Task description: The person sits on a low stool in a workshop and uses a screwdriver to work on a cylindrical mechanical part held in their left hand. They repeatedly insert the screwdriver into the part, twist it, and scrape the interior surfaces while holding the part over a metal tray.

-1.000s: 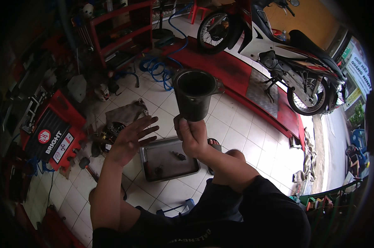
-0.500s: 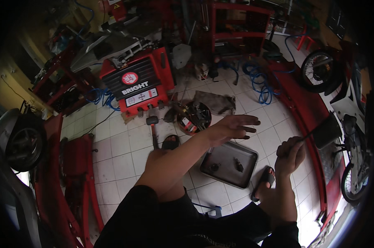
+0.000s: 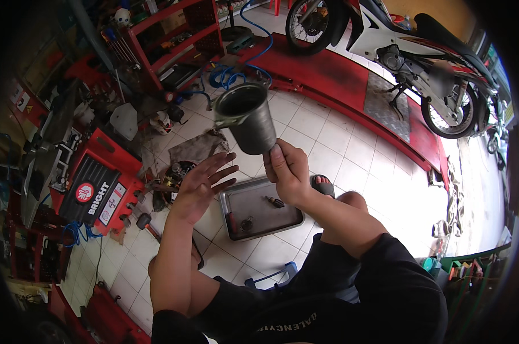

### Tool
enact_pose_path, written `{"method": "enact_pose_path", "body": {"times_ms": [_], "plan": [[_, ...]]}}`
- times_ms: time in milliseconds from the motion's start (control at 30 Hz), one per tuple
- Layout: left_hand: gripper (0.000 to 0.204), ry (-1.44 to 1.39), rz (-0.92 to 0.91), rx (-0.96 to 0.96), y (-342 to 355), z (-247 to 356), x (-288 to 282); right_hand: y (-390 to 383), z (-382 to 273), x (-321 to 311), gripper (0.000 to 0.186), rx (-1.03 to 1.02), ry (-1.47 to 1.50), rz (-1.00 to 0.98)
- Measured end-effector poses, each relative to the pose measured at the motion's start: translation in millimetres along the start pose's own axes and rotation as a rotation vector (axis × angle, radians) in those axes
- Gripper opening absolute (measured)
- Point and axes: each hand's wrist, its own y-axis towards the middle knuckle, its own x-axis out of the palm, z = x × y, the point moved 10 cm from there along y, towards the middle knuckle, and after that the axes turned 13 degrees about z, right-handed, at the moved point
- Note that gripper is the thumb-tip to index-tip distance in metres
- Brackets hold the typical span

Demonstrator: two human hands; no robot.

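Note:
My right hand (image 3: 289, 174) grips a dark grey metal cup (image 3: 252, 129) near its lower end and holds it up in front of me. The cup's wide mouth faces up and partly toward me, with a lip on its left side; its inside is dark. My left hand (image 3: 201, 186) is open beside it, fingers spread and smudged dark, not touching the cup. Below both hands a shallow metal tray (image 3: 265, 222) rests on the tiled floor. In it lie a small dark part (image 3: 275, 202), a round piece (image 3: 246, 224) and a red-handled tool (image 3: 231, 222).
A hammer (image 3: 147, 225) lies on the floor at left, near a red machine (image 3: 93, 192). A grey cloth (image 3: 197, 147) is beyond the tray. A motorcycle (image 3: 408, 60) stands on a red lift platform (image 3: 334, 80). Blue hose (image 3: 228, 77) coils at the back.
My view has turned to the right. The cup has come from the far right to the middle, in front of me, raised by my right hand. My left hand stays open, now close to it.

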Motion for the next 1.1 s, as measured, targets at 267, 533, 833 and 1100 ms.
{"method": "enact_pose_path", "body": {"times_ms": [267,533,833,1100], "plan": [[0.127,-0.021,0.015,0.095,-7,7,-2,-32,-28,40,0.029,-0.321,-0.147,-0.168],[0.137,-0.16,0.061,0.262,-10,34,-1,-53,-13,69,0.021,-0.229,-0.204,-0.346],[0.126,-0.446,0.218,0.288,-16,32,-31,-64,15,80,0.023,-0.06,-0.259,-0.37],[0.086,-0.578,0.553,0.196,-24,12,-68,-73,30,92,0.027,-0.014,-0.304,-0.444]]}}
